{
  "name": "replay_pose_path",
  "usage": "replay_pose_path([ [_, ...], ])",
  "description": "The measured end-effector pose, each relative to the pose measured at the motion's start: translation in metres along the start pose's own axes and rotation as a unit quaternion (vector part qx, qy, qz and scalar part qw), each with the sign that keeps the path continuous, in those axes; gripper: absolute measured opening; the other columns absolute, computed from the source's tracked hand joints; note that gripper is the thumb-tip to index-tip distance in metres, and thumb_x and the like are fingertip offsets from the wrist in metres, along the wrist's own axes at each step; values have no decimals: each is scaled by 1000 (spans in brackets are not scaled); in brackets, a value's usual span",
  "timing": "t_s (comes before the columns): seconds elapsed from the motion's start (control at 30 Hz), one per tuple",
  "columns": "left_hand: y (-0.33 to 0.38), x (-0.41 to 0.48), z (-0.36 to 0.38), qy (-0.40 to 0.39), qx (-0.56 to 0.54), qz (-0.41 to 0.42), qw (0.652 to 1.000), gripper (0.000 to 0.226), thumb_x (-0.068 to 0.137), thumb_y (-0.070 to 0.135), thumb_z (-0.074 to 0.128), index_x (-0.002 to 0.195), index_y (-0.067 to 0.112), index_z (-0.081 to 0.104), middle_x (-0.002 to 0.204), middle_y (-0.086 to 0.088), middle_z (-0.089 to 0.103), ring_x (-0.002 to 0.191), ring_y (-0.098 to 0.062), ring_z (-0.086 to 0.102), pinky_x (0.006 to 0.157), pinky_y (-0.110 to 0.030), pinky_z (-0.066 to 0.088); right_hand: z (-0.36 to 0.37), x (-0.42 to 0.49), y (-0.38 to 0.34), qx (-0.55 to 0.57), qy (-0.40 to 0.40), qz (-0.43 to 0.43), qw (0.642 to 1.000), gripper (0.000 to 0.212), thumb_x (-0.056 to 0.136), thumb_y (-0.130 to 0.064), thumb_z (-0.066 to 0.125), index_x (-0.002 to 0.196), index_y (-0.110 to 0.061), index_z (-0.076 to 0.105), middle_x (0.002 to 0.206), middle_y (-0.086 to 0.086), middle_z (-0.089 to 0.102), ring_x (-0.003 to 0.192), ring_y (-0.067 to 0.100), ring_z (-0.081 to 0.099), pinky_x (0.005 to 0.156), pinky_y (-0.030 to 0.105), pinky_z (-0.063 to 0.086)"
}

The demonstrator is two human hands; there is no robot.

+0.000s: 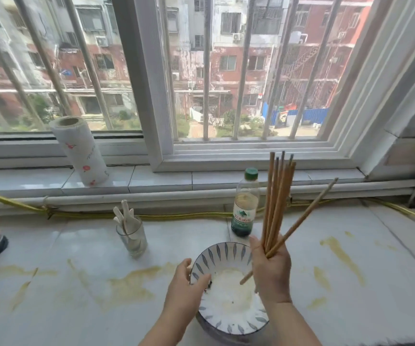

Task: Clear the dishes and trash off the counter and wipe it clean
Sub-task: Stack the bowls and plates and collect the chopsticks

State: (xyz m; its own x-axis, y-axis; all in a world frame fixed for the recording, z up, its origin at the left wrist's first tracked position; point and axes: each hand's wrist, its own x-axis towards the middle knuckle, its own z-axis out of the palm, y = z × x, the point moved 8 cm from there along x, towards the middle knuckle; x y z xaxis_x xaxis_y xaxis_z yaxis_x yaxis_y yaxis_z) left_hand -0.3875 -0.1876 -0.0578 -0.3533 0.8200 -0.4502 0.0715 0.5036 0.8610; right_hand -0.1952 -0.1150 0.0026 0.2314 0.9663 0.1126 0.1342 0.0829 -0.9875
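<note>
The left hand [186,283] holds the patterned bowl [217,253] at its left rim, thumb hooked inside, its grip grasping the bowl near the front edge of the bench [64,248]. Whether the bowl rests on the bench cannot be told. The right hand [272,270] is clenched round a bundle of wooden chopsticks [276,201], held upright over the bowl, with one stick splayed to the right. Yellow stains [131,283] streak the bench. Toward the back edge stand a glass [133,242] of white spoons [124,216] and a green-capped bottle [245,203]. A paper towel roll [80,151] stands on the windowsill [164,178].
</note>
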Motion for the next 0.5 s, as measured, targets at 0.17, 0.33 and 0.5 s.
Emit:
replay_pose_path([
  [0.17, -38, -6, 10, -15, -110, -147, 983, 46, 77, 35, 73, 117, 21, 55, 106, -5, 65, 90, -27, 67, 77, -46, 56, -48, 18, 1, -60, -32, 63, 996, 13, 90, -20, 63, 85, -10, 56, 62, 7, 61, 53, 16, 59, 53, 31, 46],
  [0.33, -45, -13, 20, 9, -163, -169, 972, 10, 94, 24, 58, 102, 19, 56, 95, -9, 63, 78, -28, 66, 82, -49, 55, -60, 7, 21, -196, -110, 78, 971, 9, 90, -28, 61, 86, -21, 57, 78, -1, 66, 74, 16, 63, 65, 36, 51],
  [0.5, -45, -17, 20, 50, -157, -142, 976, 11, 95, 27, 53, 105, 22, 53, 98, -9, 65, 83, -30, 66, 76, -42, 52, -55, -15, 61, -211, -191, 201, 937, 11, 92, -27, 59, 96, -17, 57, 94, 3, 63, 87, 23, 57, 73, 32, 41],
])
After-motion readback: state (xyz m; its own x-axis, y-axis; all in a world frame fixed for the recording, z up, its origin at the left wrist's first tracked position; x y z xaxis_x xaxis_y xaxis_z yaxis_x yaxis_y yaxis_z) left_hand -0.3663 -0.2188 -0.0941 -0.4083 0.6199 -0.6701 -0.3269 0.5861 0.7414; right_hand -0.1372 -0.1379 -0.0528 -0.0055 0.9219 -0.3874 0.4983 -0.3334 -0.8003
